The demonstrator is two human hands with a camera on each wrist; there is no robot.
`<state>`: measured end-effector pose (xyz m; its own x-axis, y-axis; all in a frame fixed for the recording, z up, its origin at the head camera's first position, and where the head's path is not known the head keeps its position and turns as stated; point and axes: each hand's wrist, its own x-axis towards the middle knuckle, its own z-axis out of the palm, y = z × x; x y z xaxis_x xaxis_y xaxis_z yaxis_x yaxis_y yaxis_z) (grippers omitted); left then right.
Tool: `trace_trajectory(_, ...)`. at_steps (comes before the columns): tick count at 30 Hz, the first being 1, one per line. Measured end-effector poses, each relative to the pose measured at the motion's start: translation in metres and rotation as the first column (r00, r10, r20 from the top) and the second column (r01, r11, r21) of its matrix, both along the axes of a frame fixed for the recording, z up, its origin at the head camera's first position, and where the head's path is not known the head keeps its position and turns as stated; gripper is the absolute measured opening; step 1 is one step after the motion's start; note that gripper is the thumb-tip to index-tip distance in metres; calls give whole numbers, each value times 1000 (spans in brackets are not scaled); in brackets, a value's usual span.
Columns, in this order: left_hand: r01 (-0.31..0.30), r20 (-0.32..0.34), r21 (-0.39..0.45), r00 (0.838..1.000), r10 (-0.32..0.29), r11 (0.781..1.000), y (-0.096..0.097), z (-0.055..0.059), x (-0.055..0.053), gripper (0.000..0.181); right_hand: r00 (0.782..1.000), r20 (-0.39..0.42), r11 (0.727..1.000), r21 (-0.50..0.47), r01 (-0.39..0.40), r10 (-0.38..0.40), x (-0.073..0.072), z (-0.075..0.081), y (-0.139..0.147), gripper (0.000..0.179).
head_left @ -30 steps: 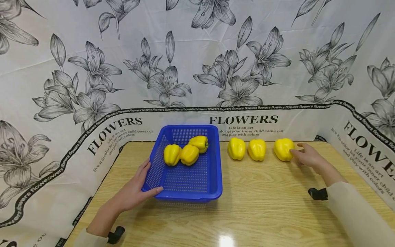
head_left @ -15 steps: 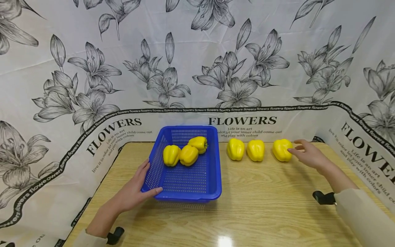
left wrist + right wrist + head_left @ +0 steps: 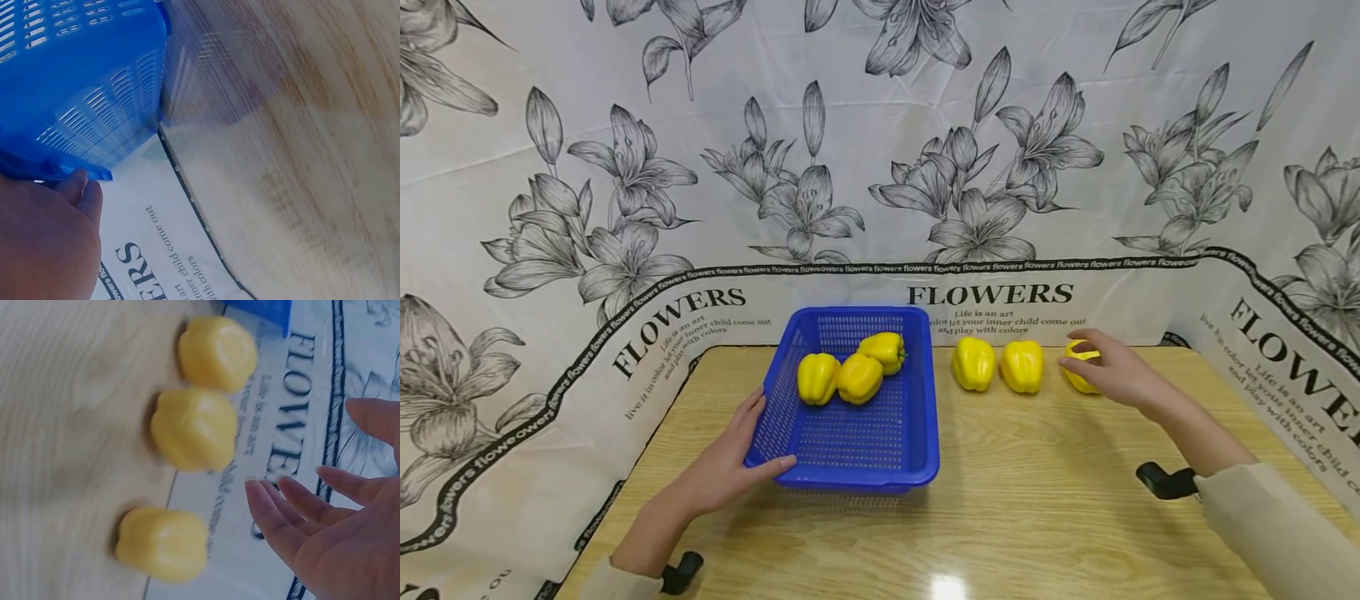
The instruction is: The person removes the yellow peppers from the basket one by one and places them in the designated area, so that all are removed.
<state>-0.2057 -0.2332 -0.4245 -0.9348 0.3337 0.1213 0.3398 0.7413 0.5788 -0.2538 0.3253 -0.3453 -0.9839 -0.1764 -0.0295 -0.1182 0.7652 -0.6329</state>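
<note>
Blue perforated basket (image 3: 850, 437), held by the left hand (image 3: 728, 462); relaxed, empty right hand (image 3: 1116, 371) hovers near the rightmost bell pepper (image 3: 164, 545), apparently mid-reach; grasping requires lowering.

The blue basket (image 3: 857, 478) looked to be of smooth moulded plastic, pierced with slots and carrying a soft sheen along its rim, while the yellow peppers (image 3: 974, 365) had smooth, glossy, lobed skins with small bright highlights. Beneath them the tabletop (image 3: 1037, 500) showed a pale wood grain under a polished finish, shiny enough to throw back a white glare and a faint reflection of the basket. The printed backdrop (image 3: 865, 125) appeared to be matt, lightly creased cloth, the beige sleeve (image 3: 1273, 521) was matt fabric, and the black wrist piece (image 3: 1167, 481) resembled smooth plastic.
</note>
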Motion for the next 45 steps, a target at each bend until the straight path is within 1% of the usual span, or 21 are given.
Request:
trace_trajectory(3, 0, 3, 1, 1000, 0, 1000, 1, 0, 0, 105, 999, -28, 999, -4, -46, 46, 3, 8, -16, 74)
trace_trajectory(8, 6, 1, 8, 1000, -6, 1000, 1, 1, 1, 105, 991, -50, 992, -24, -123, 121, 8, 23, -51, 73)
trace_trajectory(13, 11, -1, 10, 1000, -11, 1000, 0, 1, 1, 107, 981, -67, 981, -57, -186, 182, 8, 32, -88, 69)
trace_trajectory(16, 11, 1, 6, 1000, -11, 1000, 0, 1, 1, 107, 971, -82, 970, -76, -229, 223, 6, 35, -110, 67)
trace_trajectory(20, 6, 1, 0, 1000, -6, 1000, -1, 1, 1, 108, 954, -83, 947, -120, -298, 289, 3, 40, -142, 63)
trace_trajectory(23, 6, 0, 3, 1000, -6, 1000, -1, 1, 2, 107, 941, -71, 931, -139, -337, 330, -1, 45, -165, 63)
trace_trajectory(27, 5, -3, 1, 1000, -5, 1000, 0, 1, 1, 107, 936, -16, 926, -139, -350, 351, -12, 47, -191, 63)
trace_trajectory(31, 5, -5, -7, 1000, -5, 1000, 0, 1, 1, 107, 938, 91, 932, -181, -314, 334, -31, 41, -214, 64)
trace_trajectory(34, 10, -7, -5, 1000, -10, 1000, 0, 1, 0, 106, 940, 164, 943, -200, -265, 298, -44, 36, -230, 67)
trace_trajectory(36, 13, -10, -7, 1000, -13, 1000, 0, 2, 0, 106, 946, 189, 957, -176, -232, 264, -51, 32, -239, 68)
trace_trajectory(37, 14, -10, -6, 1000, -14, 1000, 0, 2, 0, 106, 949, 203, 965, -158, -211, 241, -55, 31, -243, 62)
trace_trajectory(38, 16, -11, -5, 1000, -16, 1000, 0, 2, 0, 106, 948, 227, 968, -163, -190, 225, -58, 29, -247, 61)
trace_trajectory(41, 16, -10, -10, 1000, -16, 1000, 0, 1, -1, 106, 938, 301, 972, -203, -114, 173, -66, 24, -256, 66)
trace_trajectory(43, 15, -7, -9, 1000, -15, 1000, -1, 0, -1, 106, 921, 358, 965, -255, -61, 153, -70, 20, -260, 71)
trace_trajectory(44, 15, -7, -10, 1000, -15, 1000, -1, 0, -1, 106, 911, 386, 959, -281, -35, 146, -72, 18, -262, 82)
trace_trajectory(45, 14, -5, -10, 1000, -14, 1000, 0, 0, -1, 106, 903, 406, 956, -292, -14, 137, -74, 16, -263, 87)
